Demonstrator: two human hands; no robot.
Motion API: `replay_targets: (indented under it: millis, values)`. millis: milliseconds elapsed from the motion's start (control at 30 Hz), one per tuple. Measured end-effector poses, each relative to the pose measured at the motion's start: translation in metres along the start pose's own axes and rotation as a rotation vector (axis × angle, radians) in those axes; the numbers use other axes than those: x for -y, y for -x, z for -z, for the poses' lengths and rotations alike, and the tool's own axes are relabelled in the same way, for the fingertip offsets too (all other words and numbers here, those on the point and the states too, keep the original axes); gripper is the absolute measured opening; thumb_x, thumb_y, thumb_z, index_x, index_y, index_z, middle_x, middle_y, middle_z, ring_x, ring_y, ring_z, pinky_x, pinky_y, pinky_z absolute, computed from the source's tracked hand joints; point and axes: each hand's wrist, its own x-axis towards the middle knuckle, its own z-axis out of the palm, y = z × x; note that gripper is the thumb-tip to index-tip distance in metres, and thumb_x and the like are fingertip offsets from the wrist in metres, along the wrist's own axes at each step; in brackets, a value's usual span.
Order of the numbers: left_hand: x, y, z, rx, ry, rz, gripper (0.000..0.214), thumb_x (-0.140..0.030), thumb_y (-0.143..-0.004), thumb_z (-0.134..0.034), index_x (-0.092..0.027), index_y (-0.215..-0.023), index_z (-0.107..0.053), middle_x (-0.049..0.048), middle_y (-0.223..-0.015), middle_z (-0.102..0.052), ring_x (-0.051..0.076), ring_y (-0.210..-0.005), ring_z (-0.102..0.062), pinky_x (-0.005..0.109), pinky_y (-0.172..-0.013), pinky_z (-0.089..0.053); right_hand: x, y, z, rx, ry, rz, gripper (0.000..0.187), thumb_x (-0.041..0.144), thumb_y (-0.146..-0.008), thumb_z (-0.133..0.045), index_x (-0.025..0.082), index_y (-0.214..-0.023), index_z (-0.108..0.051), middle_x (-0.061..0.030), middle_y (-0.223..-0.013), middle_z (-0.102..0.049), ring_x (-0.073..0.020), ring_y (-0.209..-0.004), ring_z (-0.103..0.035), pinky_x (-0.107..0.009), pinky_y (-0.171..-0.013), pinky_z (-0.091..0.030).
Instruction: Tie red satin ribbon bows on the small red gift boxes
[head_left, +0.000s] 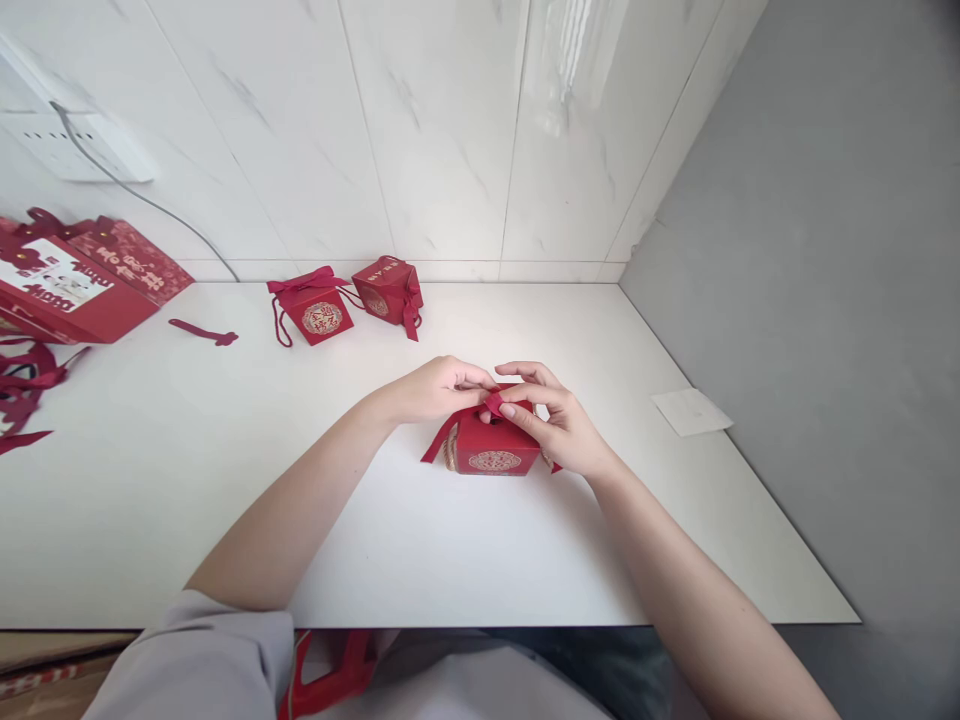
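A small red gift box (498, 450) with a round gold emblem on its front stands on the white table in front of me. Gold cord shows at its sides, and a dark red ribbon (444, 436) crosses its top, one tail hanging left. My left hand (442, 388) pinches the ribbon at the top from the left, its fingertips partly hidden. From the right, my right hand (559, 420) closes thumb and forefinger on the ribbon's middle, other fingers curved over the box. Whether the ribbon is knotted is hidden by the fingers.
Two red boxes with ribbon bows (322, 318) (388, 295) stand near the tiled wall. Left of them lie a dark red strip (204, 332), a larger red box (112, 310) and loose ribbons (30, 385). A white paper (691, 412) rests at the right edge.
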Motion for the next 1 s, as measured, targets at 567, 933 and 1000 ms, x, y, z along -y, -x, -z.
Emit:
replay_targets:
  millis: [567,933,1000]
  values:
    - [0.0004,0.0014,0.0048,-0.002,0.041,0.075,0.023,-0.030,-0.079,-0.071,-0.016,-0.098,-0.072,0.0079,-0.095,-0.076,0.020,-0.093,-0.070,0.033,-0.086,-0.053,-0.0010,-0.0011,0.0002,-0.076,-0.049,-0.032,0.017,0.039,-0.091,-0.061,0.028,-0.094,-0.075,-0.0062,-0.108,-0.067,-0.0215,-0.098,-0.063,-0.037,-0.085,-0.051]
    - [0.0005,0.0016,0.0067,0.048,0.106,0.068,0.025,-0.039,-0.088,-0.062,-0.015,-0.095,-0.066,0.0086,-0.094,-0.073,0.019,-0.092,-0.067,0.034,-0.084,-0.050,-0.0017,0.0023,0.0065,-0.063,-0.283,-0.306,0.034,0.054,-0.087,-0.061,0.024,-0.099,-0.073,-0.0026,-0.079,-0.070,-0.0099,-0.036,-0.047,-0.029,-0.034,-0.037]
    - [0.0007,0.0008,0.0052,0.038,0.109,0.062,0.025,-0.038,-0.088,-0.061,-0.015,-0.095,-0.065,0.0081,-0.093,-0.073,0.019,-0.091,-0.066,0.034,-0.084,-0.050,-0.0024,0.0015,0.0066,-0.073,-0.261,-0.261,0.033,0.053,-0.086,-0.062,0.024,-0.094,-0.075,-0.0039,-0.085,-0.071,-0.0136,-0.051,-0.057,-0.031,-0.046,-0.047]
